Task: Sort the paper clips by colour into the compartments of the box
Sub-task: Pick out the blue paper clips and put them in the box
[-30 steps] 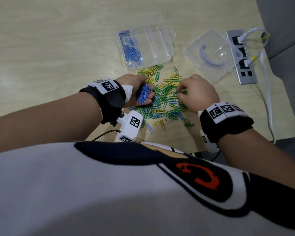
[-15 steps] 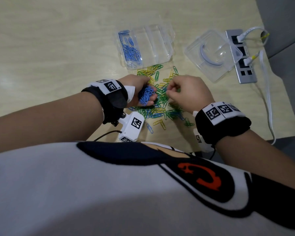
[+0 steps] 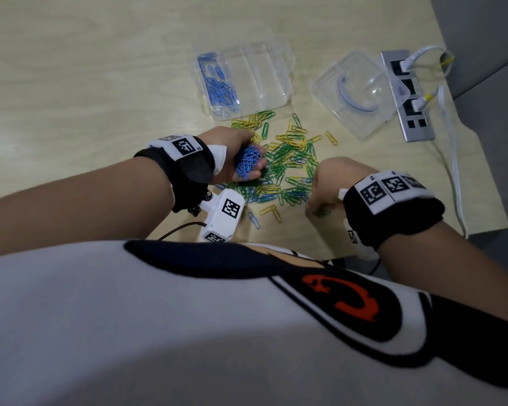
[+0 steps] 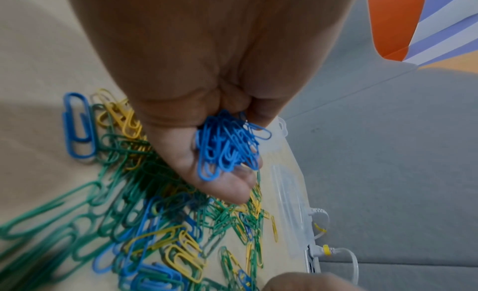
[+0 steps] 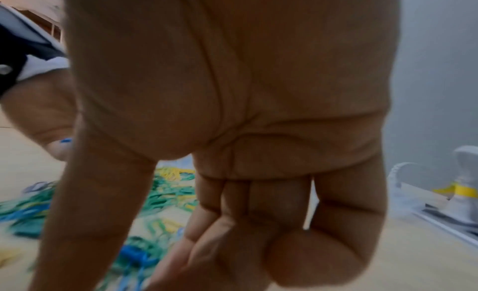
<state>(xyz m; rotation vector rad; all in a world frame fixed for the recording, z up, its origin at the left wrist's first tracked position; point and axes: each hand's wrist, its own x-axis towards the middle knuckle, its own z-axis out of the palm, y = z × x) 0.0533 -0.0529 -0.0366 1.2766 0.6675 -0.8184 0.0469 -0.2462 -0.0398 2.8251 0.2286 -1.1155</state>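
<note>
My left hand lies palm up at the left edge of the mixed pile of green, yellow and blue clips, its fingers curled round a bunch of blue clips. The clear compartment box stands just beyond the pile, with blue clips in its left compartment and the other compartments bare. My right hand is down at the pile's near right edge, fingers curled, thumb and forefinger reaching at a blurred blue clip. Whether they pinch it is unclear.
The box's clear lid lies to the right of the box, partly over a grey power strip with white cables running along the table's right edge. A lone blue clip and yellow ones lie near the front edge.
My right hand has drawn back from the middle of the pile to its near right edge. The left hand keeps the blue bunch and has barely shifted.
</note>
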